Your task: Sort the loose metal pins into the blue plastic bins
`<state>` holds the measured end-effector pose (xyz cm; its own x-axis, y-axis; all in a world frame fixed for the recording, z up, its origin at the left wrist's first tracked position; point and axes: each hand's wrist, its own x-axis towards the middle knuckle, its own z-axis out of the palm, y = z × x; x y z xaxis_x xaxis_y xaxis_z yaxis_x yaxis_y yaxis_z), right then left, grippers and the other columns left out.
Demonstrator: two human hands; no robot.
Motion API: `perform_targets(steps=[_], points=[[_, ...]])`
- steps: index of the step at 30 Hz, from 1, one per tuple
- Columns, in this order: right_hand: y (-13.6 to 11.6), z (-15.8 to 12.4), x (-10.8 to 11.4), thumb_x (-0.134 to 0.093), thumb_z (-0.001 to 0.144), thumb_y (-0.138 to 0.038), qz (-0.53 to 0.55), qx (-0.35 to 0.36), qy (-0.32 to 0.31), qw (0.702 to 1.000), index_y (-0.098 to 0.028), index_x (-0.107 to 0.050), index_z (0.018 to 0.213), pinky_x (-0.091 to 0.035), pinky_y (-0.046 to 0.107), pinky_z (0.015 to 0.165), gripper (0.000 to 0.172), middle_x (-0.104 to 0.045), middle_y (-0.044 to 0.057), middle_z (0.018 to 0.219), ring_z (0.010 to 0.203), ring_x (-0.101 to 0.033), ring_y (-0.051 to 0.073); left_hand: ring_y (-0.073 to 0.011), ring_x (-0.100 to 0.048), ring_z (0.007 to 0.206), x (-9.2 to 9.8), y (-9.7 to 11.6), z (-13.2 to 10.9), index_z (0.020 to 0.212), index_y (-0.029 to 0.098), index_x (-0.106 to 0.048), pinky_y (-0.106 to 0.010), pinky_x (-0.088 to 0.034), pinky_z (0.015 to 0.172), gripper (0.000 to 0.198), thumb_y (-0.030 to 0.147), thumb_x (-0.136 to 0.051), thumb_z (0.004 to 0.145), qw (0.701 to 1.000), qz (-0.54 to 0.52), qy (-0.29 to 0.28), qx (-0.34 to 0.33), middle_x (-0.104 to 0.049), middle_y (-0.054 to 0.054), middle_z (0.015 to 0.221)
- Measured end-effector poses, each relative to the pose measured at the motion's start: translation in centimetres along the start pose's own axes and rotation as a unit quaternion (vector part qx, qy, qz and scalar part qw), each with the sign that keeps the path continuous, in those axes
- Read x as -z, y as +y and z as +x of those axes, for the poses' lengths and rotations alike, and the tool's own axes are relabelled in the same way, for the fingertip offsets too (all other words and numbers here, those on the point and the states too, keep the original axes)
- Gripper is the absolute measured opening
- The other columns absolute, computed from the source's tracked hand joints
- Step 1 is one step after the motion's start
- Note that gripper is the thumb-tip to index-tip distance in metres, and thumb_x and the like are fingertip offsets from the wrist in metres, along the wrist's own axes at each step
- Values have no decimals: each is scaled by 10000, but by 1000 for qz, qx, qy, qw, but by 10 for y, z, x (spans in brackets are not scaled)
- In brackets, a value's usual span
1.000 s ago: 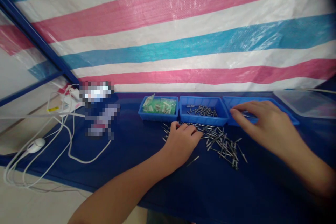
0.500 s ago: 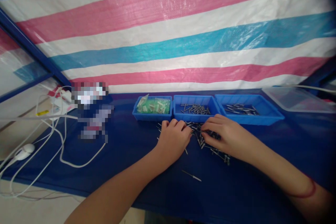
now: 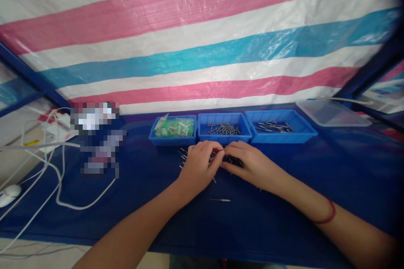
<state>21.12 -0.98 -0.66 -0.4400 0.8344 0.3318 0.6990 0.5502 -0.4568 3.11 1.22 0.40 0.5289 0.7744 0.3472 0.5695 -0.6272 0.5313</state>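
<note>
My left hand (image 3: 198,162) is over a loose pile of thin metal pins (image 3: 182,157), which look like blind rivets. Its thumb and forefinger are pinched together. The fingertips of my right hand (image 3: 252,163) meet the left ones above the pile, also closed. Whatever sits between the fingertips is too small or hidden to make out. Both hands cover most of the pile. Closer to me, a single rivet (image 3: 221,200) with a pale thicker end lies on the dark blue table (image 3: 252,222).
Behind the hands stand three blue bins: a left bin (image 3: 172,140) with green-and-white packets (image 3: 178,128), a middle bin (image 3: 222,138) and a right bin (image 3: 282,137) with metal pins. A clear plastic lid (image 3: 331,113) lies right; white cables (image 3: 85,207) trail left.
My two hands, apart before, have come together at the fingertips over the pile. My left thumb and forefinger have closed into a pinch. The view has turned slightly right.
</note>
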Motion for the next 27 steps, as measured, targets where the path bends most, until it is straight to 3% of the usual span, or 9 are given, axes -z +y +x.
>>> perform_targets(steps=[3, 7, 12, 16, 22, 27], points=[[-2, 2, 4, -520, 907, -265, 82, -1, 15, 996, -207, -661, 845, -467, 333, 764, 165, -671, 56, 894, 835, -599, 185, -139, -587, 773, 0, 0, 1, 888, 184, -590, -266, -432, 724, 110, 243, -497, 897, 995, -89, 27, 35, -650, -3, 847], [-5, 4, 10, -538, 893, -323, 191, -79, 80, 975, -203, -672, 847, -475, 303, 697, 185, -683, 36, 826, 750, -607, 162, -130, -584, 739, 3, 0, 2, 875, 175, -576, -249, -445, 705, 127, 252, -479, 904, 989, -117, 51, 72, -631, 2, 802], [-6, 6, 13, -576, 848, -409, 299, -137, 137, 934, -195, -656, 821, -480, 292, 615, 230, -673, 30, 783, 690, -592, 156, -167, -592, 841, 2, 1, 3, 865, 179, -595, -282, -448, 773, 121, 230, -490, 895, 997, -71, 9, 13, -641, -28, 868], [-7, 6, 15, -616, 814, -425, 290, -120, 147, 938, -193, -646, 781, -442, 276, 558, 236, -624, 17, 733, 626, -534, 131, -182, -592, 924, -2, 3, 3, 1008, 192, -601, -311, -448, 841, 167, 272, -484, 918, 996, -83, 3, -29, -650, -49, 990], [-8, 4, 17, -624, 821, -330, 250, -69, 159, 953, -198, -644, 790, -399, 262, 535, 136, -579, 5, 716, 591, -479, 109, -165, -601, 855, -4, 1, 6, 926, 193, -598, -292, -460, 793, 135, 290, -505, 911, 996, -85, 6, -3, -653, -25, 924], [-7, 5, 26, -574, 848, -259, 175, -33, 124, 976, -199, -665, 820, -446, 272, 598, 112, -618, 26, 771, 666, -543, 126, -168, -590, 834, 2, 0, 6, 888, 192, -565, -283, -452, 750, 108, 293, -528, 893, 998, -52, 35, 22, -635, -19, 898]])
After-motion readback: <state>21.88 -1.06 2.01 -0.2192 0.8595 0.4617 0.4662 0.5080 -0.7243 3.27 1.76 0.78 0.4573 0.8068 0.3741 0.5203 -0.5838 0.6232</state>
